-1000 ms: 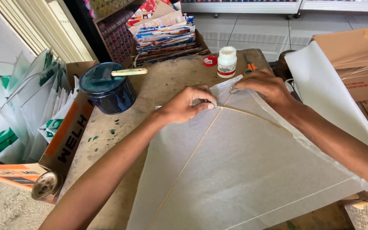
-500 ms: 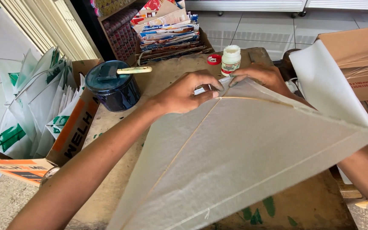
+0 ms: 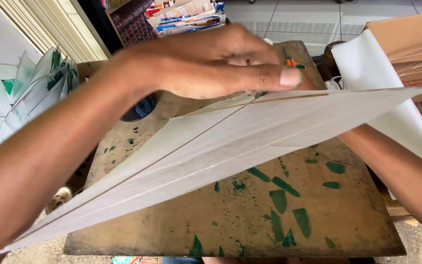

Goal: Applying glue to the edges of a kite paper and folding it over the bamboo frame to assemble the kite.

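A white paper kite [image 3: 230,146] with thin wooden sticks is held up off the wooden board [image 3: 289,215], tilted, with its lower corner at the bottom left. My left hand [image 3: 216,58] fills the upper middle of the view and pinches the kite's top where the sticks meet. My right forearm comes in from the right and passes under the sheet. My right hand [image 3: 310,82] is mostly hidden behind the left fingers and the paper, at the same top corner.
The board is smeared with green paint marks. A dark blue pot [image 3: 140,108] sits behind my left arm. Finished white-and-green kites [image 3: 35,93] stand at the left. A cardboard box [image 3: 406,34], white paper sheets [image 3: 367,63], orange-handled scissors [image 3: 291,61] and stacked papers [image 3: 186,14] lie beyond.
The kite has been lifted from lying flat on the board and swung up toward the camera. Both hands rose with its top corner, uncovering the green-marked board.
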